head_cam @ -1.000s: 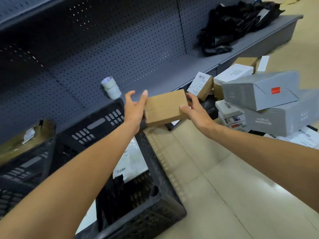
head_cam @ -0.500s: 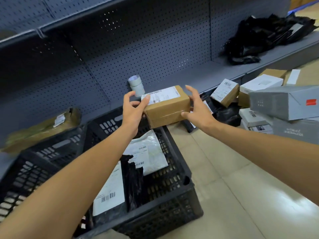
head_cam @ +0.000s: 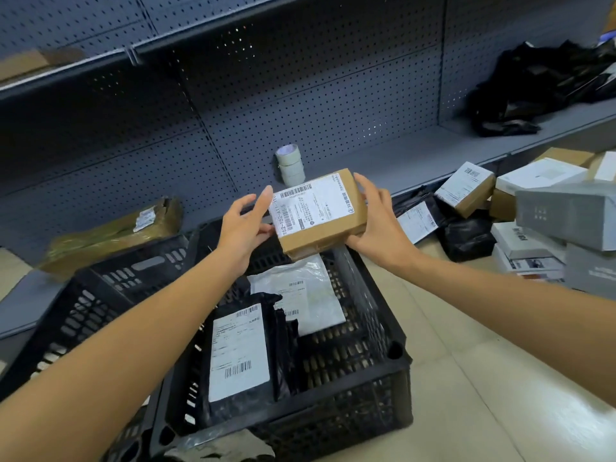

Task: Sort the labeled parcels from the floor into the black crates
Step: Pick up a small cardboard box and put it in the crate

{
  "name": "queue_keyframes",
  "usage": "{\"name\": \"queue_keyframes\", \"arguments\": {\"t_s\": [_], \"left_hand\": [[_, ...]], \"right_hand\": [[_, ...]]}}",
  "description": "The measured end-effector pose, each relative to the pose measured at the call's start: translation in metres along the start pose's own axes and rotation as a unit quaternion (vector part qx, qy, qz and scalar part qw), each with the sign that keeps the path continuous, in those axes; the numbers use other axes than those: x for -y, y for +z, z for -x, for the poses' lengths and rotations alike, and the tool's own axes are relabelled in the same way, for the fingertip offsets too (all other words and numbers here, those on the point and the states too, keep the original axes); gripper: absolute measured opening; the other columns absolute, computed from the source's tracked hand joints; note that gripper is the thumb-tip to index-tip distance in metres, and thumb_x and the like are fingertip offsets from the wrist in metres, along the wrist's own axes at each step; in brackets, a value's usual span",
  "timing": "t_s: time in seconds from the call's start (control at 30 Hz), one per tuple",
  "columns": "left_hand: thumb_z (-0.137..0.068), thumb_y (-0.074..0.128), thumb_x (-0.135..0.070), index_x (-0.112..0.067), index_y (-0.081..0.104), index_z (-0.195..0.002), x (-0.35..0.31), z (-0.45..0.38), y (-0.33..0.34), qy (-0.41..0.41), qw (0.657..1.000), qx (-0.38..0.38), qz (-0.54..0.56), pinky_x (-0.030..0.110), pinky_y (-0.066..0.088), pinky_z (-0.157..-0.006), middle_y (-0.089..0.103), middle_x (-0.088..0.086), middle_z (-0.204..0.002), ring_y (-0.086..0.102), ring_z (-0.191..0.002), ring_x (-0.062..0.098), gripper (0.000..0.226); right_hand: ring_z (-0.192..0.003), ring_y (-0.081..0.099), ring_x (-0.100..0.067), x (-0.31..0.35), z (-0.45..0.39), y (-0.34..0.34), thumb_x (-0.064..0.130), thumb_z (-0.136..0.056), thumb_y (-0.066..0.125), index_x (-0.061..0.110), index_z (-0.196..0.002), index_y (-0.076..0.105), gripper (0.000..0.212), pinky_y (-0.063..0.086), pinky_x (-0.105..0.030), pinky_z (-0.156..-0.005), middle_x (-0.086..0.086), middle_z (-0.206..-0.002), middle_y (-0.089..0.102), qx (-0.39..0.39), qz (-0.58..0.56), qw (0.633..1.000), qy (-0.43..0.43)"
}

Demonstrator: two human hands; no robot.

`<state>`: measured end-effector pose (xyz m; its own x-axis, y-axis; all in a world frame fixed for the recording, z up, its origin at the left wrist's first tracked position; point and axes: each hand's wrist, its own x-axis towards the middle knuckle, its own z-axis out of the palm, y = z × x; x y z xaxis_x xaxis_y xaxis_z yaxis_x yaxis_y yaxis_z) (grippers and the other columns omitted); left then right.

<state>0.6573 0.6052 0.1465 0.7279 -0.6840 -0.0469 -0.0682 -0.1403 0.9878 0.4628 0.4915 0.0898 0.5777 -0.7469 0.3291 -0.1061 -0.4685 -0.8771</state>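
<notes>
Parcels, labeled and waiting to be sorted, lie in a loose heap (head_cam: 546, 228) on the floor at the right, against the foot of a long grey pegboard shelf unit (head_cam: 300, 105): grey cartons, white boxes, brown boxes and black mailer bags, so much of the work appears to remain. In front of the person sits a black crate (head_cam: 373, 388) of slotted plastic, and it already holds at least two sorted items: a black mailer bag (head_cam: 238, 353) with a white barcode label, and beside it a clear-wrapped white mailer (head_cam: 305, 295). A second black crate (head_cam: 100, 295) stands just to the left; its contents are hidden from view. On the low shelf behind that one lies a flattened olive-brown package (head_cam: 110, 233), and a short stack of tape rolls (head_cam: 291, 163) stands further along. Above the far end of the first crate, a small brown cardboard box (head_cam: 318, 211) is held label up, tilted toward the camera. The left hand (head_cam: 245, 228) grasps its left edge, fingers raised along the side, and the right hand (head_cam: 378, 221) grasps its right edge. The box looks about to be read or lowered into the crate.
</notes>
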Motion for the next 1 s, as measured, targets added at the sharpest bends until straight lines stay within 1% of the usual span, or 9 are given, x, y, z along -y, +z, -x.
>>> {"name": "queue_keyframes", "arguments": {"t_s": [0.1,0.17,0.27,0.37,0.47,0.57,0.67,0.87,1.0], "left_hand": [[-0.083,0.071,-0.051,-0.017,0.059,-0.123,0.0,0.006,-0.019,-0.041,0.998,0.052,0.016,0.031,0.059,-0.087,0.074,0.006,-0.11,0.063,-0.071,0.011,0.054],[-0.085,0.069,-0.048,-0.016,0.061,-0.119,0.0,0.007,-0.028,-0.062,0.995,0.073,0.02,0.028,0.058,-0.086,0.076,0.005,-0.105,0.07,-0.083,0.013,0.047],[-0.088,0.069,-0.04,-0.014,0.06,-0.127,0.003,0.006,-0.038,-0.067,0.993,0.094,0.024,0.029,0.056,-0.092,0.076,0.003,-0.109,0.072,-0.102,0.016,0.048],[-0.089,0.068,-0.042,-0.021,0.063,-0.126,0.004,0.009,-0.039,-0.06,0.995,0.085,-0.002,0.027,0.055,-0.084,0.076,-0.006,-0.106,0.069,-0.098,0.012,0.043],[-0.083,0.065,-0.058,-0.033,0.065,-0.121,0.005,0.015,-0.037,-0.07,0.994,0.076,-0.035,0.046,0.044,-0.102,0.071,-0.014,-0.115,0.06,-0.111,0.013,0.046],[-0.074,0.065,-0.065,-0.043,0.057,-0.13,0.008,0.019,-0.04,-0.077,0.991,0.104,-0.022,0.058,0.042,-0.103,0.064,-0.014,-0.124,0.057,-0.119,0.019,0.061],[-0.084,0.069,-0.05,-0.05,0.051,-0.133,0.01,0.018,-0.043,-0.076,0.987,0.139,0.015,0.053,0.052,-0.096,0.064,-0.012,-0.126,0.062,-0.117,0.022,0.052],[-0.087,0.073,-0.033,-0.04,0.059,-0.131,0.008,0.01,-0.066,-0.019,0.996,0.079,0.023,0.048,0.054,-0.096,0.066,-0.005,-0.128,0.061,-0.12,0.02,0.046],[-0.09,0.069,-0.035,-0.043,0.064,-0.122,0.007,0.008,-0.081,0.002,0.998,0.061,0.009,0.044,0.053,-0.094,0.069,-0.009,-0.119,0.061,-0.114,0.015,0.033]], "right_hand": [[-0.099,0.05,-0.005,0.006,0.004,0.007,-0.006,-0.075,0.065,0.034,-0.152,0.012,0.101,0.052,-0.016,-0.075,0.01,-0.127,0.026,0.012,0.022,1.0,-0.007],[-0.099,0.05,0.0,0.009,0.004,0.013,-0.007,-0.074,0.066,0.033,-0.152,0.012,0.103,0.054,-0.023,-0.079,0.01,-0.128,0.026,0.015,0.023,1.0,-0.012],[-0.1,0.047,0.003,0.01,0.004,0.023,-0.004,-0.075,0.069,0.032,-0.152,0.011,0.103,0.049,-0.02,-0.081,0.008,-0.127,0.026,0.019,0.016,1.0,-0.014],[-0.097,0.048,-0.003,0.011,0.005,0.034,0.001,-0.075,0.073,0.033,-0.152,0.012,0.103,0.044,-0.012,-0.08,0.005,-0.126,0.028,0.0,0.012,1.0,-0.016],[-0.095,0.049,-0.005,0.014,0.007,0.042,0.004,-0.074,0.076,0.032,-0.152,0.014,0.103,0.041,-0.011,-0.081,0.003,-0.125,0.03,-0.022,0.004,1.0,-0.014],[-0.106,0.042,-0.004,0.017,0.01,0.051,0.008,-0.074,0.079,0.032,-0.151,0.016,0.103,0.033,-0.014,-0.09,0.002,-0.127,0.03,-0.026,-0.022,0.999,0.003],[-0.112,0.038,-0.003,0.017,0.01,0.059,0.011,-0.073,0.082,0.031,-0.15,0.016,0.104,0.031,-0.017,-0.093,0.004,-0.126,0.029,-0.017,-0.043,0.999,0.014],[-0.122,0.047,-0.015,0.006,0.007,0.061,0.006,-0.072,0.083,0.039,-0.152,0.007,0.115,0.05,-0.037,-0.098,0.004,-0.134,0.034,0.089,-0.012,0.996,0.014],[-0.112,0.052,-0.015,0.006,0.005,0.066,-0.005,-0.092,0.053,0.025,-0.144,0.037,0.062,0.047,-0.041,-0.101,0.001,-0.127,0.042,0.065,0.002,0.998,0.002]]}}
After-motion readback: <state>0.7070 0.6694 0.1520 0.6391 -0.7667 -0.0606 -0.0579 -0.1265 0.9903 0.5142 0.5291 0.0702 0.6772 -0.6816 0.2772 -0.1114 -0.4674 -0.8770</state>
